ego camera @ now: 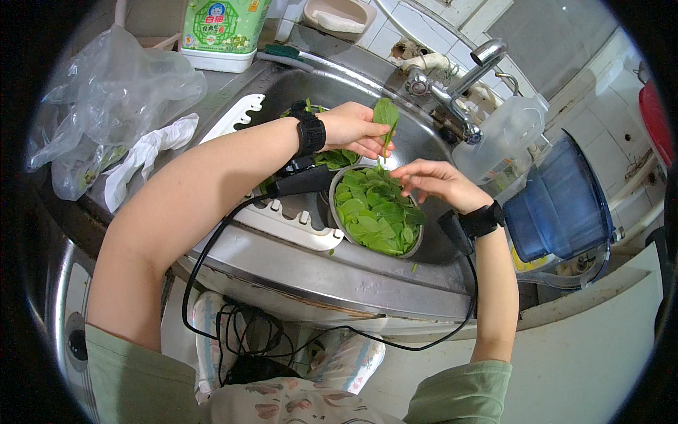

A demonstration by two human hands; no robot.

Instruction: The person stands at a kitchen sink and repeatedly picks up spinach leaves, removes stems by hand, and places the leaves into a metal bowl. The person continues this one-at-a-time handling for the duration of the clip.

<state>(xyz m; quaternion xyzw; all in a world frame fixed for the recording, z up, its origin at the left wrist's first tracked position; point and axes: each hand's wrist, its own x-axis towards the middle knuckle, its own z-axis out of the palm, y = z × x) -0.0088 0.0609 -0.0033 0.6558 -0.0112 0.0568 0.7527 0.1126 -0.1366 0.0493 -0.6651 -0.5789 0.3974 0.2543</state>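
My left hand (357,127) holds a green leaf (385,115) upright between thumb and fingers, its stem hanging down over the sink. Just to the right, my right hand (431,183) hovers over the far right edge of a round metal bowl (337,209) with its fingers apart and nothing held. Loose leafy greens (376,212) fill that bowl. More greens (336,158) lie in a second container behind my left wrist, partly hidden by the arm. A white plastic rack (288,228) with notched edges spans the left part of the stainless steel sink (339,85). Black straps with cables circle both wrists.
A chrome faucet (455,95) stands at the back. To the right are a translucent plastic jug (503,138) and a blue plastic container (556,201). At left lie a clear plastic bag (127,79) and crumpled white tissue (148,153), near a green and white tub (222,32). Black cables hang before the counter.
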